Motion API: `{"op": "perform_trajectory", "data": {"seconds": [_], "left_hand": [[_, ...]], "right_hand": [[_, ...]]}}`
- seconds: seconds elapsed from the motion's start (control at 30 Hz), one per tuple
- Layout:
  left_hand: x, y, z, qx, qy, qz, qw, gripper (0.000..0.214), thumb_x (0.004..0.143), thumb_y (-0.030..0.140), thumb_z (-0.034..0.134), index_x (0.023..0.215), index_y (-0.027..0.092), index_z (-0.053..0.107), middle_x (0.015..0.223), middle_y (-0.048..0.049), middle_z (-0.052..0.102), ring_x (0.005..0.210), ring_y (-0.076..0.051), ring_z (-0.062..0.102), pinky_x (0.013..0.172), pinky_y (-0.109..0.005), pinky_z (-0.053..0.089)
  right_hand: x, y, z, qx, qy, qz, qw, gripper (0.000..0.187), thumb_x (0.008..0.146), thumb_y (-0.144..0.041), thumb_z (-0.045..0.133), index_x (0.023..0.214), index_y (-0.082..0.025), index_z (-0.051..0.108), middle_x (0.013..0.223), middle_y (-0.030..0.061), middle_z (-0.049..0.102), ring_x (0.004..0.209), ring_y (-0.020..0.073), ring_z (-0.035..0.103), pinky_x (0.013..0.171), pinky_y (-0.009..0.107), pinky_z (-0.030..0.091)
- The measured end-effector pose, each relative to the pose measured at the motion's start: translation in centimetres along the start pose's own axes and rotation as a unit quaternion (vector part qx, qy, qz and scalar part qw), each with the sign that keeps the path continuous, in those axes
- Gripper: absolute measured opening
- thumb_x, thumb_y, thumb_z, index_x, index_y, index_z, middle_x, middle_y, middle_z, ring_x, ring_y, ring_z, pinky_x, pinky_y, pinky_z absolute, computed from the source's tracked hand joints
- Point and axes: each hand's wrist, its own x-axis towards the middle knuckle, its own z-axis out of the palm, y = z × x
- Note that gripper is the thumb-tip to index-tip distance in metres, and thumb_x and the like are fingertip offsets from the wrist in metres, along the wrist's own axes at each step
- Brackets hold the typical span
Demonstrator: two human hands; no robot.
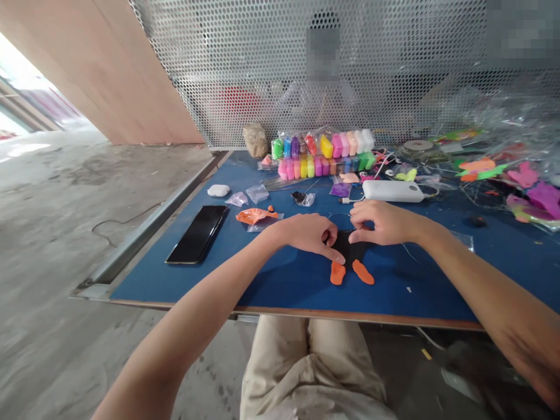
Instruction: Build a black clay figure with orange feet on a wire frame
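A flat black piece, apparently modelling clay (350, 249), lies on the blue table between my two hands, partly covered by them. My left hand (311, 236) bends over its left side with curled fingers, and its thumb tip touches down by the lower edge. Along the right side, my right hand (385, 223) has its fingers curled and its thumb resting on the black piece. Two flat orange clay pieces (337, 273) extend from the lower edge toward me, the right one (363, 272) slanting outward. The fingertips' exact contact with the black piece is partly hidden.
A phone (196, 234), a white earbud case (218, 191) and orange clay on its wrapper (256, 216) lie left. Behind my hands are a white power bank (392, 191) and rows of coloured clay packs (310, 167). Plastic bags and clay scraps (542, 198) crowd the right.
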Motion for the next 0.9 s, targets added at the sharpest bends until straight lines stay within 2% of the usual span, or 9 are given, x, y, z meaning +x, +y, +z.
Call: {"op": "perform_trajectory", "data": {"seconds": [0.07, 0.13, 0.23, 0.33, 0.43, 0.53, 0.67, 0.77, 0.9], "left_hand": [[0.0, -0.2, -0.1, -0.042, 0.028, 0.025, 0.998, 0.039, 0.082, 0.058, 0.067, 0.084, 0.018, 0.065, 0.074, 0.0010, 0.059, 0.062, -0.011, 0.049, 0.058, -0.027, 0.030], [0.2, -0.3, -0.2, -0.098, 0.096, 0.069, 0.988, 0.030, 0.091, 0.047, 0.060, 0.095, 0.017, 0.063, 0.076, 0.0009, 0.055, 0.066, -0.011, 0.047, 0.061, -0.026, 0.034], [0.7, -0.5, -0.2, -0.198, 0.203, 0.146, 0.948, 0.020, 0.097, 0.032, 0.051, 0.109, 0.016, 0.056, 0.090, -0.0024, 0.056, 0.077, -0.012, 0.050, 0.070, -0.026, 0.043], [1.3, -0.8, 0.0, -0.290, 0.242, 0.191, 0.906, 0.018, 0.100, 0.029, 0.050, 0.110, 0.014, 0.053, 0.102, -0.0076, 0.060, 0.088, -0.013, 0.059, 0.080, -0.028, 0.050], [1.4, -1.1, 0.0, -0.354, 0.259, 0.192, 0.878, 0.027, 0.097, 0.031, 0.060, 0.116, 0.015, 0.050, 0.106, -0.0100, 0.067, 0.099, -0.017, 0.067, 0.088, -0.032, 0.054], [1.3, -1.2, 0.0, -0.370, 0.267, 0.172, 0.873, 0.043, 0.092, 0.033, 0.069, 0.126, 0.016, 0.047, 0.104, -0.0104, 0.073, 0.102, -0.021, 0.070, 0.087, -0.032, 0.056], [1.2, -0.8, 0.3, -0.373, 0.233, 0.165, 0.883, 0.057, 0.089, 0.034, 0.073, 0.136, 0.015, 0.046, 0.093, -0.0075, 0.075, 0.090, -0.020, 0.074, 0.079, -0.031, 0.060], [1.2, -0.5, 0.4, -0.386, 0.201, 0.162, 0.886, 0.057, 0.090, 0.035, 0.072, 0.138, 0.015, 0.049, 0.093, -0.0082, 0.076, 0.095, -0.023, 0.075, 0.080, -0.032, 0.062], [0.9, -0.5, 0.1, -0.403, 0.166, 0.153, 0.887, 0.051, 0.091, 0.038, 0.071, 0.134, 0.013, 0.058, 0.100, -0.0119, 0.077, 0.098, -0.024, 0.075, 0.086, -0.034, 0.062]], "right_hand": [[0.0, -0.1, 0.0, -0.009, 0.023, -0.014, 1.000, 0.051, 0.092, -0.057, 0.062, 0.062, -0.020, 0.045, 0.063, -0.0024, 0.045, 0.063, 0.0143, 0.043, 0.066, 0.031, 0.032], [0.0, -0.4, 0.0, -0.026, 0.068, -0.019, 0.997, 0.041, 0.092, -0.052, 0.065, 0.069, -0.021, 0.052, 0.066, -0.0020, 0.049, 0.064, 0.0146, 0.046, 0.066, 0.031, 0.035], [0.3, -1.2, 0.1, -0.052, 0.175, -0.009, 0.983, 0.026, 0.091, -0.046, 0.068, 0.088, -0.022, 0.059, 0.073, -0.0011, 0.052, 0.066, 0.0153, 0.049, 0.065, 0.031, 0.039], [0.7, -1.9, 0.4, -0.066, 0.277, 0.004, 0.958, 0.026, 0.091, -0.040, 0.069, 0.109, -0.024, 0.058, 0.077, -0.0014, 0.049, 0.065, 0.0157, 0.048, 0.065, 0.033, 0.044], [1.1, -2.0, 0.7, -0.092, 0.314, -0.015, 0.945, 0.037, 0.092, -0.035, 0.070, 0.126, -0.028, 0.058, 0.085, 0.0014, 0.052, 0.074, 0.0185, 0.054, 0.072, 0.036, 0.050], [1.4, -1.9, 0.9, -0.115, 0.323, -0.047, 0.938, 0.045, 0.090, -0.037, 0.071, 0.133, -0.031, 0.060, 0.094, 0.0043, 0.053, 0.083, 0.0199, 0.057, 0.075, 0.037, 0.053], [1.4, -1.9, 1.2, -0.139, 0.349, -0.060, 0.925, 0.032, 0.093, -0.030, 0.068, 0.125, -0.035, 0.069, 0.087, 0.0022, 0.053, 0.074, 0.0166, 0.052, 0.068, 0.034, 0.050], [1.3, -1.8, 1.2, -0.164, 0.360, -0.082, 0.915, 0.027, 0.093, -0.026, 0.069, 0.118, -0.033, 0.073, 0.082, 0.0012, 0.058, 0.070, 0.0156, 0.051, 0.066, 0.033, 0.047], [1.0, -1.8, 0.8, -0.198, 0.365, -0.120, 0.902, 0.020, 0.090, -0.023, 0.071, 0.108, -0.031, 0.076, 0.081, 0.0007, 0.067, 0.072, 0.0166, 0.057, 0.068, 0.034, 0.045]]}}
